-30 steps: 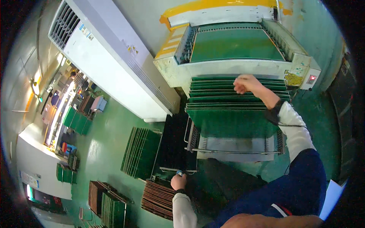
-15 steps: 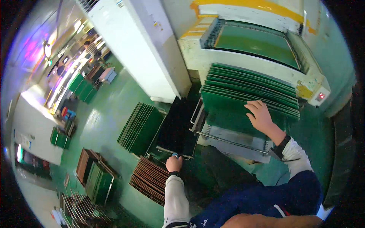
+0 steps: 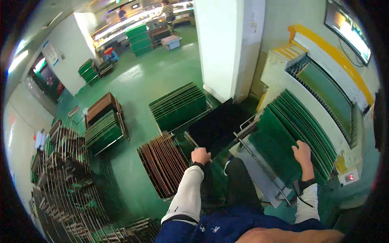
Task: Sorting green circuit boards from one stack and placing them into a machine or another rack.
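My left hand [image 3: 200, 156] is closed in a fist over the pale bar [image 3: 191, 139] at the near edge of a low black cart [image 3: 216, 123]. The bar shows on both sides of the fist. My right hand [image 3: 302, 158] is at the upper edge of the front green panel [image 3: 273, 141], thumb on the near face and fingers curled over the edge. Behind that panel, several more thin green panels [image 3: 308, 123] lean in a row. They stand in a rack with a metal rail [image 3: 263, 166] along its near side.
A pale machine [image 3: 279, 67] with a yellow-edged hood stands behind the panels. Brown panels [image 3: 162, 164] and a rack of green panels [image 3: 178, 107] stand left of the cart. Metal racks [image 3: 69, 182] fill the lower left. A white pillar [image 3: 219, 48] rises behind the cart.
The view has turned left, so the room appears rotated. My right hand, fingers spread in front of the green panels before, now has them bent over a panel's edge. My left hand stays at the cart.
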